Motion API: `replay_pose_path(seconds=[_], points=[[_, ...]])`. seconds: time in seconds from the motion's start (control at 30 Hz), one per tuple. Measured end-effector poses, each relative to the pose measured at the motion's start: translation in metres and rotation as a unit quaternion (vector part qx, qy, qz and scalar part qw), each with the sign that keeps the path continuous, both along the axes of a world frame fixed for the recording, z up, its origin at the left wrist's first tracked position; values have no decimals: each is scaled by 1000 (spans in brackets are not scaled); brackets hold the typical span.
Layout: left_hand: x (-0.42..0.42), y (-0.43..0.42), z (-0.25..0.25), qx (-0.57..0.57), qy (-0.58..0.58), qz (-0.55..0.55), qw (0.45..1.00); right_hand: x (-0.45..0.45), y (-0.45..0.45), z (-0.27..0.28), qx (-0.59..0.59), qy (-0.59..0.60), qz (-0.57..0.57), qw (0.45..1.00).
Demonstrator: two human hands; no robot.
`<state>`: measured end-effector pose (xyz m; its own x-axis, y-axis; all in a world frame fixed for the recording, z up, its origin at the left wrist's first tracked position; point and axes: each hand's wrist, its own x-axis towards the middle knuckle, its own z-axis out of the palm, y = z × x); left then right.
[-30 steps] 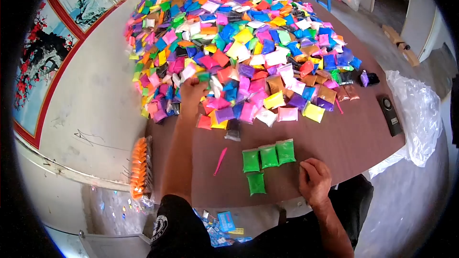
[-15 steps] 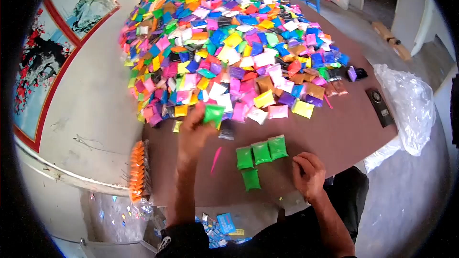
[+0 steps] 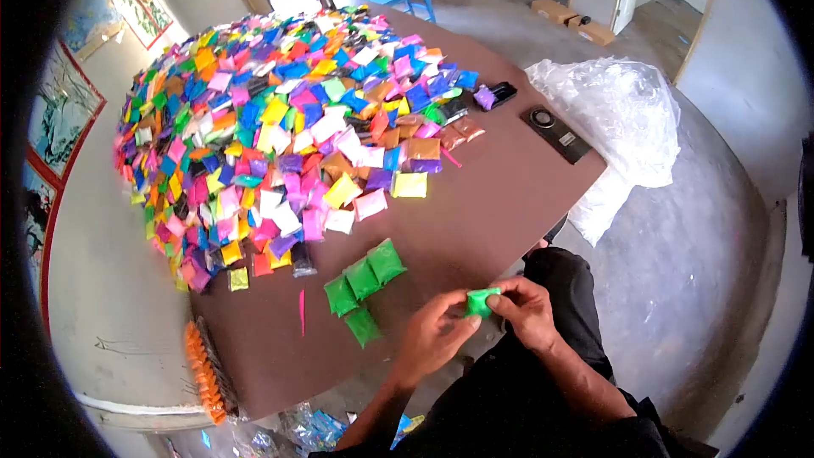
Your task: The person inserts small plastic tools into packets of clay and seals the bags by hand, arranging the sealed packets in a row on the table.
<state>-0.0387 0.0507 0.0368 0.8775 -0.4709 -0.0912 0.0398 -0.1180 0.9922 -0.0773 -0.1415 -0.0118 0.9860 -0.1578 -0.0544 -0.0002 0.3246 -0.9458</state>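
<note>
Close to my body, beyond the table's front edge, both hands meet on a small green packet [image 3: 482, 302]. My right hand [image 3: 527, 315] pinches its right side between thumb and fingers. At the packet's left side, the curled fingers and thumb of my left hand [image 3: 432, 335] close around its edge. Several more green packets [image 3: 362, 278] lie on the brown table [image 3: 475, 212] to the left of my hands, three in a slanting row and another below them. A thin pink strip [image 3: 302, 312] lies farther left.
A large heap of coloured packets [image 3: 275, 136] covers the table's far left. Along the right edge lie a dark flat device with a round dial [image 3: 555, 133] and a clear plastic bag [image 3: 610, 110]. An orange bristly bundle [image 3: 203, 369] sits at the near left corner.
My left hand has brought a green packet from beside the heap towards my body, and my right hand has come to it and taken hold. The view has turned right.
</note>
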Motion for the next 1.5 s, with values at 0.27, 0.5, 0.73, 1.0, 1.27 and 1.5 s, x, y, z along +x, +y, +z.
replay_pose_path(seconds=[0.27,0.5,0.73,1.0,1.27,1.5], points=[[-30,-36,-34,85,25,6,996,-40,-17,-18,49,110,-4,993],[-24,-82,-27,227,-368,34,901,-45,-13,-20,25,77,-88,993],[-25,-116,-17,114,-411,-29,904,-46,-56,-26,84,-6,-133,988],[-20,-132,-11,84,-115,-43,989,-52,-71,-17,91,23,-115,989],[-28,-129,-36,64,-41,11,997,-50,-75,-38,109,20,-78,991],[-34,-125,-34,68,-18,-2,997,-54,-79,-26,105,26,-68,992]])
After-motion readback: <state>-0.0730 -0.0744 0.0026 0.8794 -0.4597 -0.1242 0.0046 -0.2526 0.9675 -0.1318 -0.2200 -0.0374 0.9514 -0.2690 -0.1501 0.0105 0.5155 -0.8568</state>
